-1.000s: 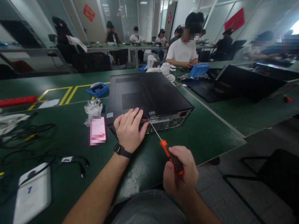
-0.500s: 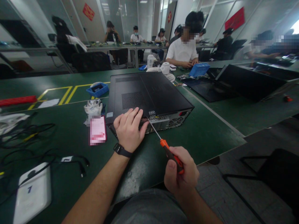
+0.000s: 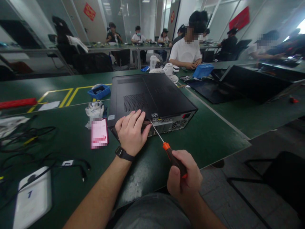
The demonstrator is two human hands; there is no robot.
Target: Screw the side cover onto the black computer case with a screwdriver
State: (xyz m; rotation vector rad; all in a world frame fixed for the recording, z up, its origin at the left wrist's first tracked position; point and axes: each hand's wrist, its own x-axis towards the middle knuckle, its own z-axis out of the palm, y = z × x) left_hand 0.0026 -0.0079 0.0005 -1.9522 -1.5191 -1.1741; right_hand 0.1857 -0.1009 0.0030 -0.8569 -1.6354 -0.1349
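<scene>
A black desktop computer case (image 3: 164, 92) lies flat on the green table, its rear panel with the fan grille (image 3: 179, 124) towards me. My left hand (image 3: 131, 132) rests on the near edge of the case, fingers stretched over the top and thumb down by the rear panel. In my right hand (image 3: 186, 173) is a screwdriver (image 3: 168, 149) with an orange and dark handle, wrapped by the fingers. Its thin shaft points up and left, the tip meeting the rear edge beside my left thumb. Whatever the tip touches is too small to make out.
Left of the case lie a phone (image 3: 99, 133), gloves (image 3: 95, 109) and a blue tray (image 3: 99, 91). Black cables (image 3: 50, 156) and a white device (image 3: 34, 194) are further left. Opened black panels (image 3: 254, 84) stand on the right; a co-worker (image 3: 186, 51) sits across.
The screwdriver handle has turned in my right hand: less orange and more of its dark side shows now. My left hand and the case have stayed in place.
</scene>
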